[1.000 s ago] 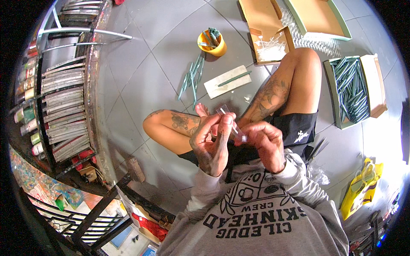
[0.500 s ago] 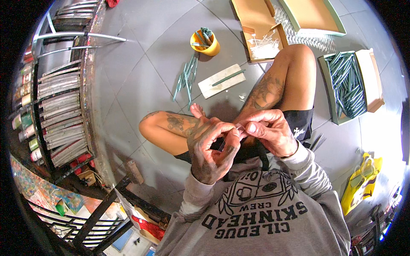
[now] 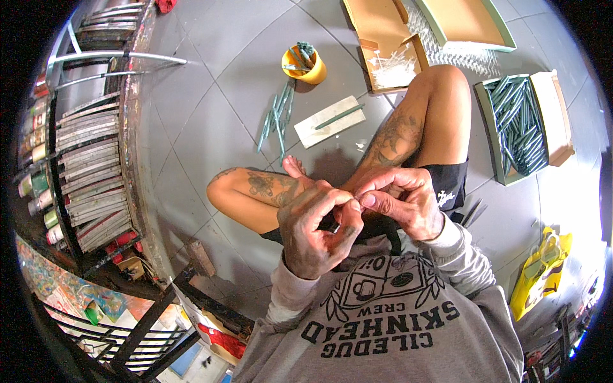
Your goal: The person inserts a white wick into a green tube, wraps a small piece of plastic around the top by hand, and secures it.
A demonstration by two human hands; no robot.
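Observation:
My left hand (image 3: 319, 228) and my right hand (image 3: 406, 200) meet in front of my lap, thumbs and fingertips pinched together. Whatever small piece lies between them is covered by the fingers. Beyond the hands, one dark green pen-like stick (image 3: 339, 117) rests across a flat off-white block (image 3: 312, 133). More green sticks (image 3: 276, 117) lie loose on the floor to its left. Behind these stands a yellow cup (image 3: 314, 75) with several sticks in it. At the right, an open box (image 3: 497, 153) is heaped with the same green sticks.
An open cardboard box (image 3: 368, 45) at the back holds small white pieces (image 3: 391, 69). Beside it are a green-edged tray (image 3: 472, 25) and clear plastic pieces (image 3: 440, 48). Shelves (image 3: 89, 159) line the left; a yellow bag (image 3: 543, 274) lies at the right.
My fingertips have drawn closer together, and the pale bit that showed between them is now hidden. The whole view has shifted very slightly.

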